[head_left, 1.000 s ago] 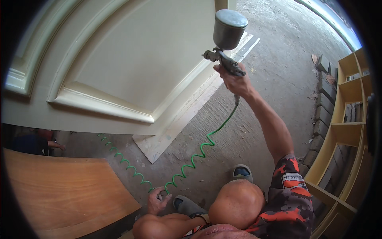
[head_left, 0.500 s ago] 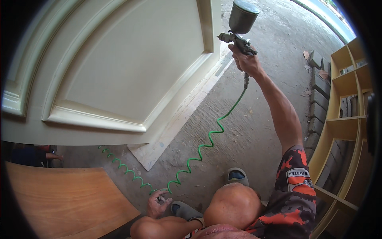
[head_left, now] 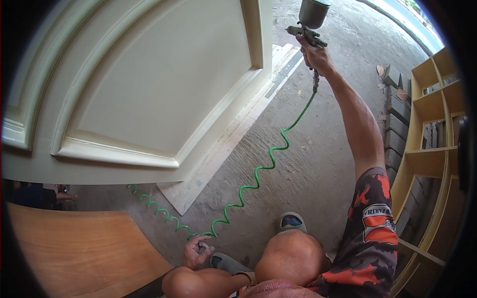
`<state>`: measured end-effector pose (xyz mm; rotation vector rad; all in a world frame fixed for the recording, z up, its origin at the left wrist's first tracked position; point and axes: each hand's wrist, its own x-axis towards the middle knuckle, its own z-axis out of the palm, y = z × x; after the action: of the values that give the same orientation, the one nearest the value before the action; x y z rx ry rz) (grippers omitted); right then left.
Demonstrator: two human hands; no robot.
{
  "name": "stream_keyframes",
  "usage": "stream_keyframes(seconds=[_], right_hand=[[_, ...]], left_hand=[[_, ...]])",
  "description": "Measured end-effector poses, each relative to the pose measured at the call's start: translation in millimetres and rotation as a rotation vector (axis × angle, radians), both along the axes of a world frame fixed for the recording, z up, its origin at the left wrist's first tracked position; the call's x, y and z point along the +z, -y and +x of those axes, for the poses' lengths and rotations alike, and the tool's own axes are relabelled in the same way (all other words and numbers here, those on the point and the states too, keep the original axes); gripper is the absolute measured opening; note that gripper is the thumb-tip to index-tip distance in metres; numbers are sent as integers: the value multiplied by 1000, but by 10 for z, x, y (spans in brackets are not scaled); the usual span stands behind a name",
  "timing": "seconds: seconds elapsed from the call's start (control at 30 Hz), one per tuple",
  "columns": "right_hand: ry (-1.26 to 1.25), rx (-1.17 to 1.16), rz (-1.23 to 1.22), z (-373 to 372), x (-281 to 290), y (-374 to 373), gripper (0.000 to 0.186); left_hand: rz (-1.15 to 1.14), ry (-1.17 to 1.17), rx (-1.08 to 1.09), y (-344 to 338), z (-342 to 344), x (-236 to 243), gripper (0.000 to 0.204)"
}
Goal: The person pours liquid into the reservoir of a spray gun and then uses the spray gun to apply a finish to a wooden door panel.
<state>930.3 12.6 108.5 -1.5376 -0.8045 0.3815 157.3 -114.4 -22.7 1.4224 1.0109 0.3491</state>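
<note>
At the top right, my right hand [head_left: 314, 58] grips a metal spray gun [head_left: 309, 35] with a cup [head_left: 313, 14] on top, held beside the upper right edge of a cream panelled door [head_left: 154, 84]. A coiled green hose [head_left: 257, 176] runs from the gun's handle down to my left hand [head_left: 195, 253] at the bottom centre, whose curled fingers hold the hose, then continues up-left under the door. A pale board [head_left: 179, 195] lies on the floor along the door's lower right edge.
A curved wooden sheet [head_left: 84, 248] lies at lower left; behind it another person's arm and dark clothing [head_left: 37, 194] show. A yellow wooden shelf frame [head_left: 425, 161] stands at the right, beside grey blocks [head_left: 397, 130]. My knee and sandalled feet are at the bottom.
My right hand and the spray gun have moved up and to the right along the door's edge, stretching the hose further. My left hand is nearly still.
</note>
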Motion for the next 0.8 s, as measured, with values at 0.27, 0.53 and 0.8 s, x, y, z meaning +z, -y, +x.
stream_keyframes(seconds=[0.27, 0.53, 0.8], right_hand=[[224, -236, -96, -107, -16, -54, 57], [160, -61, -13, -568, -237, 68, 42], [279, 74, -62, -1417, -352, 223, 39]], left_hand=[[37, -70, -23, 6, -12, 42, 48], [94, -94, -50, 46, -39, 106, 45], [147, -197, 25, 92, -140, 118, 43]])
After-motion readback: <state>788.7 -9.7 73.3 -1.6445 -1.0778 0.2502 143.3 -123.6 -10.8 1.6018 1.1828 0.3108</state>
